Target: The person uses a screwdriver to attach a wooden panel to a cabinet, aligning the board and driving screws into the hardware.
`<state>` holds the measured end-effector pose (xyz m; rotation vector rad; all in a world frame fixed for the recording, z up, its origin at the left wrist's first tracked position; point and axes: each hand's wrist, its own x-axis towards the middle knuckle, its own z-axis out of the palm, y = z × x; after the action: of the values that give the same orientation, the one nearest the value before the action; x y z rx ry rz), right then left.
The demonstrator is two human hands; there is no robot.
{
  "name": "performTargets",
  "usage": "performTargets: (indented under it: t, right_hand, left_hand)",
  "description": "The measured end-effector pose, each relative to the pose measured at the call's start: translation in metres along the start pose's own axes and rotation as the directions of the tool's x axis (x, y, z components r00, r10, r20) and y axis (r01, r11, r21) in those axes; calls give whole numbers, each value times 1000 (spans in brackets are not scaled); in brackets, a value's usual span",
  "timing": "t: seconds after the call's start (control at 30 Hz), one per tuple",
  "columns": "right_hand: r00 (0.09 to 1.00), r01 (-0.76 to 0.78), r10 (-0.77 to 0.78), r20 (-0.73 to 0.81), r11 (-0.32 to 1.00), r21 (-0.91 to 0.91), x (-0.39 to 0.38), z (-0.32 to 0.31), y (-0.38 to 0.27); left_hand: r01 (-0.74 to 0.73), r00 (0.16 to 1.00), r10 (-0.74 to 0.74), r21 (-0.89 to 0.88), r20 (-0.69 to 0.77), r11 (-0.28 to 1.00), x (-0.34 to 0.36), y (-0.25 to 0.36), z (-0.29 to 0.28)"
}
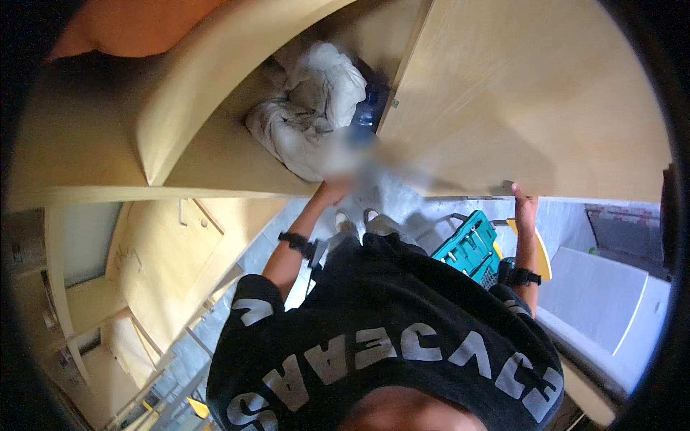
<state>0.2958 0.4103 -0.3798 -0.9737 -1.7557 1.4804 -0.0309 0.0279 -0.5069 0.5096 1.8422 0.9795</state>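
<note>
A wooden cabinet [215,154] stands open at eleven o'clock; a stiff, probably heavy door [546,93] at two, best held by its edge; inside, toward twelve, a white cloth bundle [316,100], likely soft, light, best gathered by its folds; hands apart, right hand [526,205] clasping the door; left hand [339,188], blurred near the bundle, I cannot read.

In front of me, the light-wood cabinet compartment [223,147] carries a crumpled, off-white cloth bundle [305,108]. A dark blue object [371,100], partly hidden, sits just beside the bundle's right side. My feet [344,219] rest on the grey floor [394,192].
</note>
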Motion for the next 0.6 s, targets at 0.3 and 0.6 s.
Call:
performTargets:
  t: [0.3, 0.6]
  right_hand:
    - [993, 37, -38, 113, 999, 10, 7, -11, 0]
    - [991, 5, 13, 134, 992, -129, 20, -14, 21]
  left_hand:
    - [454, 860, -480, -166, -176, 875, -166, -132, 15]
    - [223, 881, -396, -510, -260, 831, -182, -124, 37]
